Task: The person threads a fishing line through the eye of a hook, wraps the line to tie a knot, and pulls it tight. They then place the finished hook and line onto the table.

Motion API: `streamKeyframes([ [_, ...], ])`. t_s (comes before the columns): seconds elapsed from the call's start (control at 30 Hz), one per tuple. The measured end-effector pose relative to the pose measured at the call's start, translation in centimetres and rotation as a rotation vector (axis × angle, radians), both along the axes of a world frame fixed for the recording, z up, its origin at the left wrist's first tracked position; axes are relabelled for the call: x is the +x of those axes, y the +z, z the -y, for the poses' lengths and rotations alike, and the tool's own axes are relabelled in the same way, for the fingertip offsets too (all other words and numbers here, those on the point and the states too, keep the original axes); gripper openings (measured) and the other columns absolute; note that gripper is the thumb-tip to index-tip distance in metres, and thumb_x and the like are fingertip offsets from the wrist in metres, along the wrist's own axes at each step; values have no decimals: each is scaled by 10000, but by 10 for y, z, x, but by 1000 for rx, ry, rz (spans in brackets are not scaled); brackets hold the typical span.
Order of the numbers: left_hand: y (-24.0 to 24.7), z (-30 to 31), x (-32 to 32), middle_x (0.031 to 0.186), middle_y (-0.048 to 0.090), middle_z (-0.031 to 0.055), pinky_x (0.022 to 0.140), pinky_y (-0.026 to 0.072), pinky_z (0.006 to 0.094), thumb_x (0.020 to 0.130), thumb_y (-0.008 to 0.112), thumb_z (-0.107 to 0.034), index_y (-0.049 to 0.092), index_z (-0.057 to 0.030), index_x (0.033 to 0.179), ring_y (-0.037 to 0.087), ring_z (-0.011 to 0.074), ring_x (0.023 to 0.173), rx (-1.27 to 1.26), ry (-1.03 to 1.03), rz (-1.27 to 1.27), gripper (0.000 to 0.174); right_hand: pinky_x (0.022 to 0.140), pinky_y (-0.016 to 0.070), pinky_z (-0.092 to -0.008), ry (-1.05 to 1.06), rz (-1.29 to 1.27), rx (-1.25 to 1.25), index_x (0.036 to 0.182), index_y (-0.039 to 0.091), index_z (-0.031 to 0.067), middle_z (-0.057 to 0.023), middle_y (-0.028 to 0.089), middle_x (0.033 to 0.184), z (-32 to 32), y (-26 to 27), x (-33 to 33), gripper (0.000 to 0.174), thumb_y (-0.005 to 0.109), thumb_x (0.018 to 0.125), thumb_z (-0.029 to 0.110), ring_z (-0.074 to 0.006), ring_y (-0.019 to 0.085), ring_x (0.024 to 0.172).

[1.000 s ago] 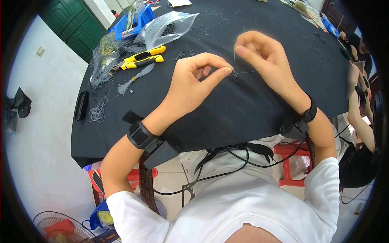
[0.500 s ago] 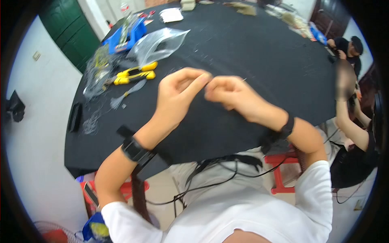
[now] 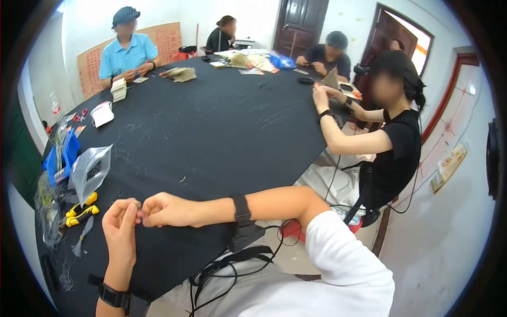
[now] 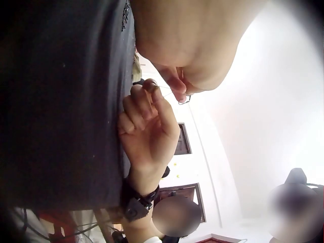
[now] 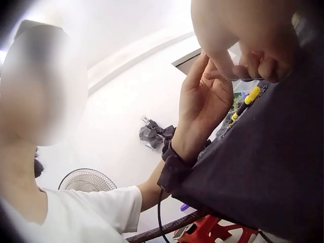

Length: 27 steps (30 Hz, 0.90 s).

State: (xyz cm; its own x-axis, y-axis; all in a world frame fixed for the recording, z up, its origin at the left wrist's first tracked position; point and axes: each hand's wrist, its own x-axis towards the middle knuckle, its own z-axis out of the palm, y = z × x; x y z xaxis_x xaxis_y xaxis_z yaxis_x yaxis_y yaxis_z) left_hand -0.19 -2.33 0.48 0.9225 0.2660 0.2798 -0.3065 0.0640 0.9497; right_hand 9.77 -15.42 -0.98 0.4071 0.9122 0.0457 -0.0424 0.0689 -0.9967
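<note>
My left hand (image 3: 120, 227) and right hand (image 3: 171, 210) meet fingertip to fingertip above the near left part of the table. In the left wrist view, the thumb and finger of the left hand (image 4: 187, 45) pinch a small bent metal hook (image 4: 185, 100). A thin line (image 4: 164, 87) runs from there to the right hand (image 4: 151, 126), whose thumb and forefinger pinch it. The right wrist view shows the left palm (image 5: 207, 104) facing over, with the right fingers (image 5: 255, 66) curled beside it.
Yellow-black pliers (image 3: 82, 215), a tied grey bundle of line (image 3: 83, 238), a clear plastic bag (image 3: 90, 171) and a blue bin (image 3: 62, 158) lie to the left on the black-covered table (image 3: 222, 142). Other people sit around it, one close on the right (image 3: 393, 137).
The head view has swung up and to the right, bringing other people into sight. My hands, apart with line stretched between them a second ago, have come together at the fingertips.
</note>
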Motion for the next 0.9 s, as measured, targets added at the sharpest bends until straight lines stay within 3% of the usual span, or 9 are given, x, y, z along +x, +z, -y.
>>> streamKeyframes([
  [0.2,0,-1,0,860,550,26,678,388,191,893,548,-83,577,-7,885,491,56,729,-12,-53,22,81,537,383,-215,-9,25,7,773,537,52,-5,523,662,-1,-2,0,104,616,763,120,-80,477,599],
  [0.47,-1,-12,3,846,596,50,683,432,198,869,569,-36,587,26,901,551,80,738,41,3,17,71,566,427,-233,-40,270,155,859,529,21,-41,587,708,1,-2,3,109,575,828,115,-83,547,632],
  [0.53,-3,-13,4,848,600,49,684,442,198,863,578,-28,587,33,910,553,79,737,52,27,12,78,614,453,-257,-82,297,182,875,560,5,-61,601,738,1,-5,4,124,550,844,125,-123,574,667],
  [0.63,-1,-14,3,872,602,37,682,434,190,859,592,-40,591,20,924,549,66,739,159,35,46,87,789,445,-287,-140,662,114,977,608,-1,-104,571,943,8,3,8,188,473,896,100,-177,559,886],
  [0.67,0,-13,2,881,598,36,693,451,183,858,592,-28,586,20,930,559,61,755,174,46,50,87,828,424,-292,-160,666,121,998,600,5,-102,553,949,9,1,8,198,463,887,95,-190,536,939],
  [0.73,5,-11,0,893,596,35,708,471,179,857,590,-22,583,19,935,568,53,775,179,51,65,88,843,407,-290,-254,697,176,1007,594,14,-90,549,995,10,2,7,196,465,884,95,-178,520,962],
  [0.83,7,-12,-2,931,591,46,720,486,182,857,578,0,581,36,928,579,56,791,246,62,93,80,830,397,-288,-209,602,124,989,597,38,-68,536,1086,12,11,8,191,494,897,170,-159,497,1007],
  [0.9,6,-13,0,950,585,55,718,486,184,856,570,12,580,49,922,581,61,790,283,76,114,75,783,400,-298,-205,569,195,930,599,35,-71,567,1010,11,11,5,191,524,876,202,-180,509,953],
])
